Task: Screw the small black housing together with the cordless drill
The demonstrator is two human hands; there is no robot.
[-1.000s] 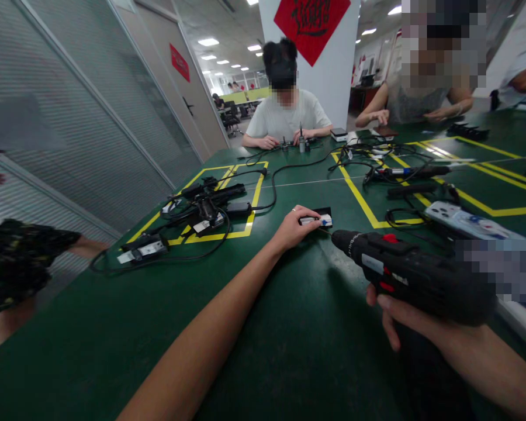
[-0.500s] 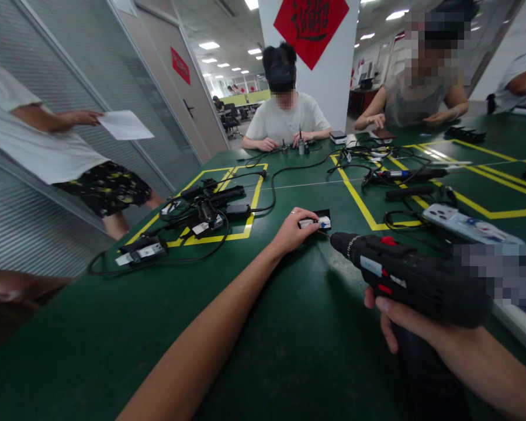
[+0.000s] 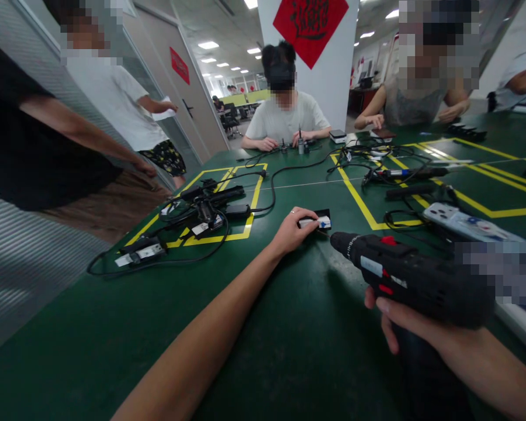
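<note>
My right hand (image 3: 403, 316) is wrapped round the handle of a black cordless drill (image 3: 412, 278) with red switches. The drill points left, and its thin bit (image 3: 323, 233) reaches to the near side of a small white piece with a blue spot (image 3: 324, 222). My left hand (image 3: 294, 229) has its fingers closed on that white piece, which lies on or beside a small black flat part (image 3: 323, 213) on the table. Whether the bit's tip touches the piece is hidden by my fingers.
Black devices with cables (image 3: 206, 204) lie on the green table (image 3: 158, 327) at left, within yellow tape. At right are a soldering-iron-like tool (image 3: 416, 173), cables and a pale blue panel (image 3: 473, 225). A person (image 3: 284, 117) works opposite; another person (image 3: 52, 128) passes at left.
My hands, the drill and the white piece stay almost still. At left, the person with the paper has moved farther back, and a person in a black shirt has come into view.
</note>
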